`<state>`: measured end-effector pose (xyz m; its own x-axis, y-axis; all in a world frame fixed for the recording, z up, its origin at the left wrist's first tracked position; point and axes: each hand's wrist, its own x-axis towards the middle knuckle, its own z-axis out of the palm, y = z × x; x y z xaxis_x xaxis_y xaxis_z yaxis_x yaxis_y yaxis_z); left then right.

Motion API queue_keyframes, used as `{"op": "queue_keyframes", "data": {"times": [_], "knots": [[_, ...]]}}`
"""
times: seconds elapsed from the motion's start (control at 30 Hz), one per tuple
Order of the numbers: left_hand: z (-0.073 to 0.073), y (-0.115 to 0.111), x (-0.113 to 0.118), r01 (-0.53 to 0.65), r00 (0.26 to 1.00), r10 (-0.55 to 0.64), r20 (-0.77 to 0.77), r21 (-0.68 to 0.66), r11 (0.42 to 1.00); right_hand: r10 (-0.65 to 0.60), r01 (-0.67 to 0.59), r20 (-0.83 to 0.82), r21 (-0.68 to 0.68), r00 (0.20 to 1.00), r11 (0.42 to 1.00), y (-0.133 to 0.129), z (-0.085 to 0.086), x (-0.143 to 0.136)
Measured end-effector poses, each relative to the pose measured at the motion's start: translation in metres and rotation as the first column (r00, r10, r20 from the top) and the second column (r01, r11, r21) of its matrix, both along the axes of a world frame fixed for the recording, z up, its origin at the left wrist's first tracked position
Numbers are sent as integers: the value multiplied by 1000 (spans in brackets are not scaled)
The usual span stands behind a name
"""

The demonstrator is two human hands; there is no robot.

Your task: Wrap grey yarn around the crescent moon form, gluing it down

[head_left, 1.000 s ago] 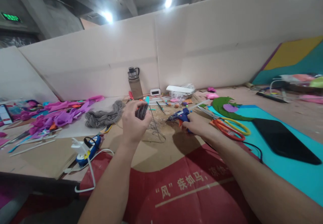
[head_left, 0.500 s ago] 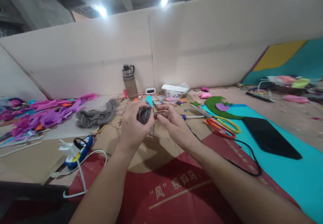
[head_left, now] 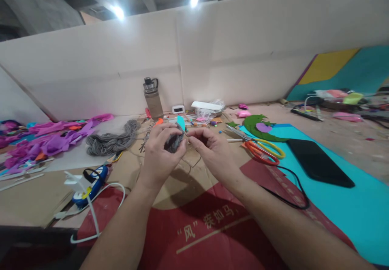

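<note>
My left hand (head_left: 161,150) is wrapped round a small dark grey bundle of yarn (head_left: 174,142), which shows between thumb and fingers. Close beside it on the right, my right hand (head_left: 211,148) is closed in a pinch at the bundle's edge, on what looks like a thin yarn strand (head_left: 196,163). Part of that strand hangs in a loose loop under the hands. The fingertips hide where it meets the bundle. A skein of grey yarn (head_left: 112,140) lies on the table to the left of my hands.
Scissors (head_left: 263,153) with red and yellow handles lie on the right, near a black phone-like slab (head_left: 319,162) on turquoise sheet (head_left: 361,213). A bottle (head_left: 153,99) stands at the back. A blue power strip (head_left: 91,187) with white cables is at left, near purple scraps (head_left: 63,142).
My right fingers have closed into a tighter pinch near the bundle, and the strand below now hangs in a wider loop. My left hand keeps its hold. The view has shifted slightly.
</note>
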<state>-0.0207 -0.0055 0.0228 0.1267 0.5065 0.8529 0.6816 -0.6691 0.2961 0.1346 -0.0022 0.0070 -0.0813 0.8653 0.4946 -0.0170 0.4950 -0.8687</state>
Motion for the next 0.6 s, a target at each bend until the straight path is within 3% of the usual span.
{"op": "queue_keyframes", "data": {"times": [0.4, 0.6], "knots": [[-1, 0, 1, 79, 993, -75, 86, -44, 996, -118, 107, 80, 133, 990, 985, 0, 1, 4], [1, -1, 2, 104, 994, -102, 49, -44, 994, -142, 121, 91, 202, 986, 972, -2, 2, 3]]}}
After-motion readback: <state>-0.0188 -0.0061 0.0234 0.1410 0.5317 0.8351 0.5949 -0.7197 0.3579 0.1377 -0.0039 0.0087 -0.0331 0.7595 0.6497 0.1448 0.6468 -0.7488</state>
